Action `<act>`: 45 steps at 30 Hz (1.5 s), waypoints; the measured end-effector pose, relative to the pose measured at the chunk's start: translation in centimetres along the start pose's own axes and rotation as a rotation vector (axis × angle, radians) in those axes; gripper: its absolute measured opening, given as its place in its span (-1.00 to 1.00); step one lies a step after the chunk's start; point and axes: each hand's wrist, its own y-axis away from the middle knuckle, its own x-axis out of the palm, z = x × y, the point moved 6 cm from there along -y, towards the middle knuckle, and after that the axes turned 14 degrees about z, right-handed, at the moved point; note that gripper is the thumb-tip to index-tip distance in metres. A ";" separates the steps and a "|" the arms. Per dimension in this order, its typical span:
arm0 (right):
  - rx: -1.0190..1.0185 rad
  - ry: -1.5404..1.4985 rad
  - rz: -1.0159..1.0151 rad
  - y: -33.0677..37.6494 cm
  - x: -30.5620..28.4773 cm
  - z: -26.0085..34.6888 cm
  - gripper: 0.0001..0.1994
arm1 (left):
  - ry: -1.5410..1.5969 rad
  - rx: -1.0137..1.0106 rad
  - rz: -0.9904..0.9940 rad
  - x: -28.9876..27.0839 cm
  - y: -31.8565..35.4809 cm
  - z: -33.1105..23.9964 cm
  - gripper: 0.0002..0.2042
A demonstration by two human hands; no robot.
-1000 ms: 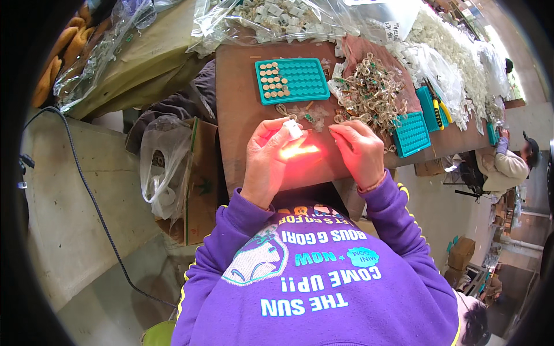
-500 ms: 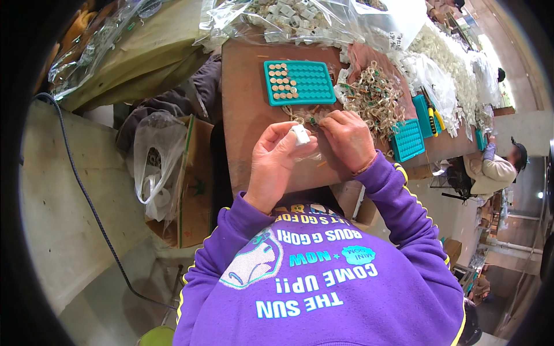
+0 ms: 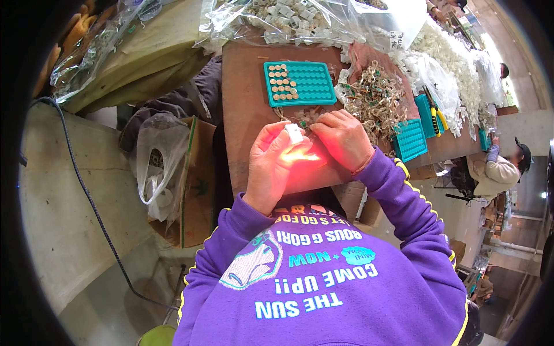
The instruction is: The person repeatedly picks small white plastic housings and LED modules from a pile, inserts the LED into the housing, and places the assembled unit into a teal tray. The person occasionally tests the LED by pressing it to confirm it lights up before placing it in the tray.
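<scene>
Left hand (image 3: 268, 164): thumb and forefinger are pinched nearly together on 1 small white piece, holding it up by its sides.
Right hand (image 3: 345, 138): the fingers are bunched and narrow, turned palm-down at the loose scraps (image 3: 309, 115); I cannot tell whether anything sits between the tips.
White piece (image 3: 294, 134): in the left fingers, above the table, just left of the right fingertips and not clearly touching them.
Red glow (image 3: 301, 156): bright across the left palm and the table below the piece (its source is hidden from this angle).
Step in hand: it looks like 2-handed handling of a small part, the left keeping the white piece ready and the right picking at the scraps.
Next move: this seems to call for a firm left pinch and a fine fingertip grip on the right.
Disc tray (image 3: 314, 83): green, beyond both hands, with pale round discs in the cups at its left side.
Tangled leads (image 3: 378, 95): heaped to the right of the disc tray, partly over a reddish cloth (image 3: 362, 55).
Smaller tray (image 3: 410, 140): green, near the heap's lower right, with yellow-handled pliers (image 3: 442, 119) farther right.
Table (image 3: 248, 78): brown-topped, under all of these.
</scene>
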 end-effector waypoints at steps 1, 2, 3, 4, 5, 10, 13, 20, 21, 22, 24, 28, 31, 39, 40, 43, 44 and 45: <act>-0.012 0.010 0.016 -0.1 0.0 0.0 -0.86 | -0.027 -0.001 0.027 0.1 0.0 0.0 -0.78; -0.009 0.003 0.012 -0.1 0.0 -0.1 -0.87 | -0.051 -0.001 0.052 0.2 -0.1 -0.1 -0.78; -0.009 -0.003 0.007 -0.2 -0.1 -0.2 -0.89 | -0.072 0.002 0.077 0.4 -0.1 -0.1 -0.79; -0.016 -0.010 0.006 -0.3 -0.1 -0.3 -0.90 | -0.082 -0.004 0.081 0.4 -0.2 -0.1 -0.79; 0.042 -0.080 -0.047 -0.2 -0.4 -0.8 -0.91 | -0.088 -0.007 0.085 0.5 -0.2 -0.1 -0.79; 0.412 -0.820 -0.127 0.8 0.6 -3.8 -0.91 | -0.098 -0.034 0.023 0.2 -0.2 0.2 -0.78; 0.460 -1.336 -0.118 1.1 1.6 -4.2 -0.93 | -0.081 -0.034 0.023 0.2 -0.3 0.2 -0.78; 0.375 -1.504 -0.044 0.6 -0.6 -2.8 -0.86 | -0.092 -0.062 -0.005 0.4 -0.4 0.1 -0.75; 0.277 -1.364 -0.081 0.2 -1.7 -2.2 -0.84 | -0.088 -0.063 -0.019 0.5 -0.4 0.2 -0.75; 0.231 -1.225 -0.088 0.0 -2.4 -1.6 -0.83 | -0.094 -0.070 -0.026 0.5 -0.4 0.2 -0.75; 0.143 -0.941 -0.104 -0.5 -3.8 -0.3 -0.80 | -0.085 -0.070 -0.015 0.8 -0.4 0.2 -0.75; 0.127 -0.702 -0.217 -1.1 -5.2 1.2 -0.88 | -0.052 -0.087 -0.006 0.7 -0.4 0.2 -0.73; 0.132 -0.565 -0.194 -1.1 -5.7 1.8 -0.91 | -0.034 -0.091 0.011 0.6 -0.3 0.2 -0.73; 0.084 -0.472 -0.165 -1.0 -5.8 2.7 -0.87 | -0.157 -0.107 -0.034 0.6 -0.3 0.3 -0.74; 0.088 -0.451 -0.165 -0.9 -5.8 2.9 -0.86 | -0.171 -0.102 -0.039 0.6 -0.3 0.3 -0.74; 0.144 -0.514 -0.204 -0.5 -5.6 2.7 -0.87 | -0.221 -0.091 -0.050 0.8 -0.3 0.3 -0.74; 0.156 -0.551 -0.208 -0.4 -5.5 2.5 -0.87 | -0.227 -0.094 -0.044 0.9 -0.4 0.3 -0.74; 0.164 -0.586 -0.194 -0.3 -5.5 2.1 -0.87 | -0.236 -0.096 -0.043 0.9 -0.4 0.2 -0.75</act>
